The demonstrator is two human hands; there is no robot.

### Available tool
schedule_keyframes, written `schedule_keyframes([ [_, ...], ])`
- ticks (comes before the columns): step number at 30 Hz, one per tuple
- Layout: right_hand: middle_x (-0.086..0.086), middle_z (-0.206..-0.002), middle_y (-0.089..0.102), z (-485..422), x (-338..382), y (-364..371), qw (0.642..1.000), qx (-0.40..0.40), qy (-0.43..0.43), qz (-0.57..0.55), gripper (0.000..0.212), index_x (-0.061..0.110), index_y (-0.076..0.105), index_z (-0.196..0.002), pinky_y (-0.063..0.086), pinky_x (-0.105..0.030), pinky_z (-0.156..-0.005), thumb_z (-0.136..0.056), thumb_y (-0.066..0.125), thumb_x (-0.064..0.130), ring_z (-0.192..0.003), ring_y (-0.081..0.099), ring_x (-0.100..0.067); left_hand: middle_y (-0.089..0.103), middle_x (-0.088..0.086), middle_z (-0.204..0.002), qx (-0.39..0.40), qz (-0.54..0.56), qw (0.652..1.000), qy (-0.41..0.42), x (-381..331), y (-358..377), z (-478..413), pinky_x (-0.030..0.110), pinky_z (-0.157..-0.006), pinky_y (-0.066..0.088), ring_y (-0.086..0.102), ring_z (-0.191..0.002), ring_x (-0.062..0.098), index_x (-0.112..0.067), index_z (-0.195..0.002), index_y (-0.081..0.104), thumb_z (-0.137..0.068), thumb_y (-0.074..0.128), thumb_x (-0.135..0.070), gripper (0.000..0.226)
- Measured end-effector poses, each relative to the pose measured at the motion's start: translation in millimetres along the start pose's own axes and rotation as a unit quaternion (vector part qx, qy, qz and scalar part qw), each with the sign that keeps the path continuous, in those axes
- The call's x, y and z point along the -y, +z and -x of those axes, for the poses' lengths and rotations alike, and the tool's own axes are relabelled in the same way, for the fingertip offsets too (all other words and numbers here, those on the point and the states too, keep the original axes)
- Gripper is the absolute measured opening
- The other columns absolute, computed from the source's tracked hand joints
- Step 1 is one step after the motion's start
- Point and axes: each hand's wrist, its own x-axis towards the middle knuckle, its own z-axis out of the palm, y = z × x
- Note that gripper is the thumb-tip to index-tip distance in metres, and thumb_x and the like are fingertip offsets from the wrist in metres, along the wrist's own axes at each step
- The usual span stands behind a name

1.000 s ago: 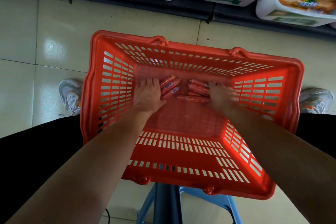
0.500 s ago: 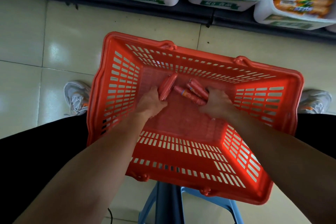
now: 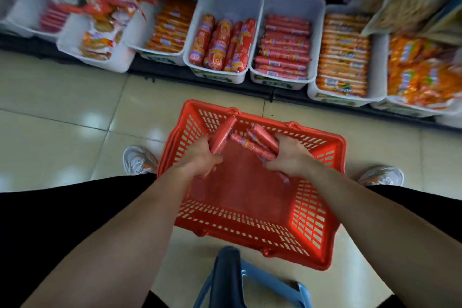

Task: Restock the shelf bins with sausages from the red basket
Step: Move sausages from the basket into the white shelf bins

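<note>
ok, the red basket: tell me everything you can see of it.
The basket is red plastic, rectangular, with slotted walls, a solid floor and a thick rim with handle lugs on both long sides. It sits on a blue stool, facing the shelf bins. The left hand and right hand grip sausages over its floor; no loose ones show. Whether the hands touch it cannot be told.

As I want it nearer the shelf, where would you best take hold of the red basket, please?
Probably grip the red basket by the rim of its short sides, one hand from each side: it is wide, open-topped, on a blue stool, no handle raised. Left hand and right hand hold sausages.
</note>
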Motion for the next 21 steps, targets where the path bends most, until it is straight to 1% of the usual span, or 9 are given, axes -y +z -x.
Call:
schedule_keyframes([
  [2,0.003,-0.094,0.067,13,14,-21,1.0,-0.021,-0.019,0.002,0.063,0.027,0.057,-0.115,0.049,-0.028,-0.074,-0.058,0.083,0.037,-0.084,0.065,-0.019,0.071,0.004,-0.072,-0.016,0.0,1.0,0.018,-18,-17,11,0.034,-0.052,0.056,0.07,-0.056,0.019,-0.018,-0.106,0.055,-0.077,0.073,-0.016,0.035],
  [5,0.004,-0.088,0.064,22,31,-58,0.997,-0.062,-0.037,0.006,0.058,0.026,0.058,-0.111,0.043,-0.026,-0.069,-0.06,0.085,0.035,-0.08,0.062,-0.02,0.072,0.005,-0.075,-0.039,0.004,0.998,0.044,-47,-40,20,0.031,-0.057,0.055,0.07,-0.061,0.019,-0.019,-0.107,0.059,-0.075,0.075,-0.019,0.036],
  [10,0.003,-0.093,0.066,13,48,-123,0.99,-0.133,-0.052,-0.005,0.059,0.023,0.057,-0.115,0.047,-0.029,-0.072,-0.063,0.085,0.03,-0.084,0.065,-0.021,0.072,0.004,-0.093,-0.078,0.005,0.993,0.092,-97,-73,16,0.03,-0.072,0.055,0.07,-0.08,0.02,-0.021,-0.112,0.061,-0.068,0.08,-0.032,0.05],
  [11,0.002,-0.094,0.066,6,50,-135,0.987,-0.149,-0.054,-0.005,0.06,0.022,0.056,-0.116,0.049,-0.03,-0.073,-0.064,0.085,0.03,-0.085,0.065,-0.022,0.072,0.004,-0.092,-0.081,0.007,0.992,0.102,-106,-78,10,0.028,-0.07,0.054,0.069,-0.078,0.019,-0.023,-0.111,0.06,-0.065,0.079,-0.033,0.052],
  [13,0.001,-0.096,0.065,-15,52,-156,0.983,-0.175,-0.054,-0.002,0.059,0.023,0.055,-0.115,0.051,-0.033,-0.075,-0.064,0.085,0.032,-0.085,0.064,-0.022,0.071,0.003,-0.08,-0.091,-0.015,0.989,0.112,-125,-89,-3,0.023,-0.055,0.05,0.067,-0.064,0.016,-0.024,-0.11,0.058,-0.069,0.075,-0.026,0.045],
  [14,0.001,-0.097,0.064,-28,53,-165,0.982,-0.182,-0.053,0.003,0.06,0.024,0.054,-0.115,0.051,-0.032,-0.075,-0.065,0.085,0.032,-0.086,0.063,-0.022,0.07,0.003,-0.075,-0.093,-0.02,0.989,0.112,-134,-95,-12,0.024,-0.048,0.049,0.066,-0.057,0.017,-0.025,-0.111,0.055,-0.073,0.073,-0.02,0.042],
  [16,0.001,-0.1,0.064,-59,54,-179,0.982,-0.181,-0.057,0.019,0.063,0.022,0.053,-0.12,0.046,-0.03,-0.075,-0.067,0.086,0.032,-0.087,0.061,-0.021,0.069,0.01,-0.073,-0.083,-0.023,0.989,0.12,-147,-106,-35,0.029,-0.044,0.051,0.063,-0.049,0.021,-0.025,-0.113,0.051,-0.078,0.072,-0.015,0.042],
  [19,-0.005,-0.115,0.065,-108,53,-194,0.98,-0.154,-0.075,0.098,0.074,0.021,0.05,-0.132,0.044,-0.028,-0.079,-0.069,0.087,0.035,-0.097,0.062,-0.025,0.068,0.01,-0.082,-0.068,-0.058,0.987,0.137,-162,-122,-74,0.037,-0.05,0.055,0.067,-0.059,0.023,-0.02,-0.115,0.051,-0.08,0.074,-0.014,0.043],
  [21,-0.006,-0.122,0.064,-141,47,-199,0.975,-0.131,-0.079,0.16,0.082,0.022,0.047,-0.137,0.044,-0.028,-0.081,-0.068,0.088,0.038,-0.106,0.063,-0.028,0.065,0.004,-0.086,-0.071,-0.095,0.981,0.154,-172,-132,-102,0.03,-0.052,0.052,0.065,-0.066,0.018,-0.018,-0.118,0.052,-0.08,0.076,-0.016,0.045],
])
